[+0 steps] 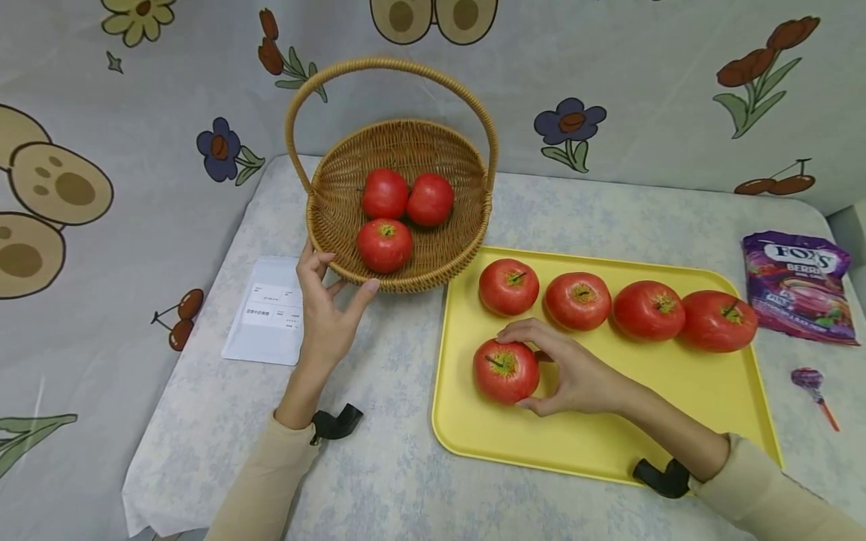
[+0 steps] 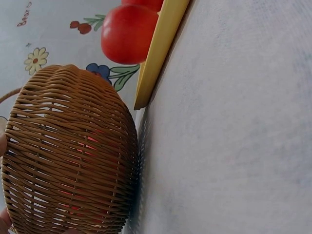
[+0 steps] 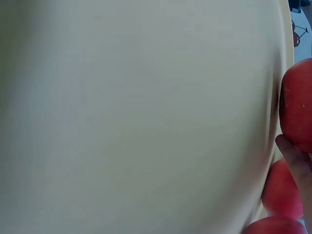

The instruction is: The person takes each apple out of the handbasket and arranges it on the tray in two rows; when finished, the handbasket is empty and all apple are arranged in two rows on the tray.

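Observation:
My right hand [image 1: 575, 372] grips a red apple [image 1: 504, 373] over the left part of the yellow tray [image 1: 609, 443], fingers at its top and thumb below. The same apple [image 3: 298, 105] shows at the right edge of the right wrist view; whether it touches the tray I cannot tell. My left hand [image 1: 328, 315] holds the near left rim of a wicker basket [image 1: 338, 173] with a tall arched handle. Inside the basket lie three red apples [image 1: 384, 246]. In the left wrist view the woven side of the basket [image 2: 68, 146] hides most of the fingers.
Several more red apples [image 1: 578, 300] stand in a row along the tray's far side. Right of the tray lie a purple candy bag [image 1: 800, 287] and a lollipop [image 1: 808, 379]. A white labelled packet [image 1: 260, 334] lies left of my left hand. A patterned cloth [image 1: 643, 98] hangs behind the table.

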Demonstrator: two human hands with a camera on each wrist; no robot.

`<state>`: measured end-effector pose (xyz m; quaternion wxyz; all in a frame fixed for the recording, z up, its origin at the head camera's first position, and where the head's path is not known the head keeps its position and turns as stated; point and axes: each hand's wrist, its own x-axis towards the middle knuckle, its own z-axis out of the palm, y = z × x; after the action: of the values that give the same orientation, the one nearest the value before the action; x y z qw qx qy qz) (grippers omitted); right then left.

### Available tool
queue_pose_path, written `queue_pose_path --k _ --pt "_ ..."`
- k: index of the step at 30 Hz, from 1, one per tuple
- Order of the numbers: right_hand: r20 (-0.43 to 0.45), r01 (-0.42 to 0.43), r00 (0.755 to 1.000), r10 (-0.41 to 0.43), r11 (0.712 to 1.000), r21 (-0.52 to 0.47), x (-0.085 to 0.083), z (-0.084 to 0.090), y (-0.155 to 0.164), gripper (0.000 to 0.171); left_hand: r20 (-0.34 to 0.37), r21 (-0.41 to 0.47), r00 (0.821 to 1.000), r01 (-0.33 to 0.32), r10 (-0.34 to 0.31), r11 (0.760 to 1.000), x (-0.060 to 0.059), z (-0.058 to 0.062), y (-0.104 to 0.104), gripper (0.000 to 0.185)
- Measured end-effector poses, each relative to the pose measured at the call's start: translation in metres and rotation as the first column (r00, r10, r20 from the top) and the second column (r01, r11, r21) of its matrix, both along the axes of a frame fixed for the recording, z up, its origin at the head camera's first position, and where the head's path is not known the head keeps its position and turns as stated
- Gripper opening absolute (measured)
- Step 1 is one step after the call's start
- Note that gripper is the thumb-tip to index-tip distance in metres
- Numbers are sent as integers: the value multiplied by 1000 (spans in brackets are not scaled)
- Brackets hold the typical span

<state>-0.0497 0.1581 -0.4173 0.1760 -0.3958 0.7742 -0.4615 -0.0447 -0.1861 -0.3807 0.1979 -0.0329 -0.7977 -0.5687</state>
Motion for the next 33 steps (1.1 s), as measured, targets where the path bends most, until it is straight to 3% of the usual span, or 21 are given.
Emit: queue_pose_path --k 33 --pt "-95 -35 995 37 999 15 -1 -6 3 79 28 11 1000 0 0 1000 0 0 0 58"
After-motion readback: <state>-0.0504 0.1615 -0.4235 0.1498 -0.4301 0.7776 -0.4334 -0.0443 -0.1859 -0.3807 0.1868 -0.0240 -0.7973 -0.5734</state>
